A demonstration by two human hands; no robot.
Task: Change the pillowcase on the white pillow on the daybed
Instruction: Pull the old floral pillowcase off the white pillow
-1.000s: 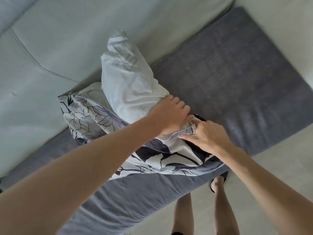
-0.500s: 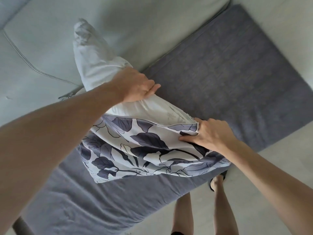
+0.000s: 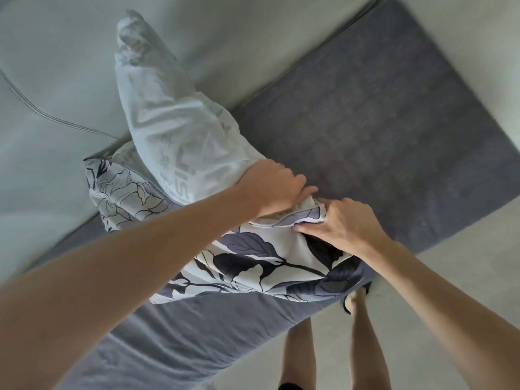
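Observation:
A white pillow (image 3: 168, 130) with faint grey print sticks up out of a pillowcase (image 3: 261, 263) patterned with dark blue and grey leaves, lying on the grey daybed mattress (image 3: 380, 130). My left hand (image 3: 274, 190) grips the pillow's lower end at the mouth of the pillowcase. Right beside it, my right hand (image 3: 343, 229) pinches the rim of the pillowcase opening. The pillow's lower part is hidden inside the case.
Pale cushions (image 3: 62, 66) with piping back the daybed behind the pillow. The mattress front edge runs diagonally across the lower view, with light floor (image 3: 450, 291) beyond it and my legs and a sandalled foot (image 3: 351, 302) standing there.
My left hand slid from higher up the pillow back down to the case opening, pushing the pillow in. The pillowcase's far end dropped onto the mattress. My right hand kept its hold.

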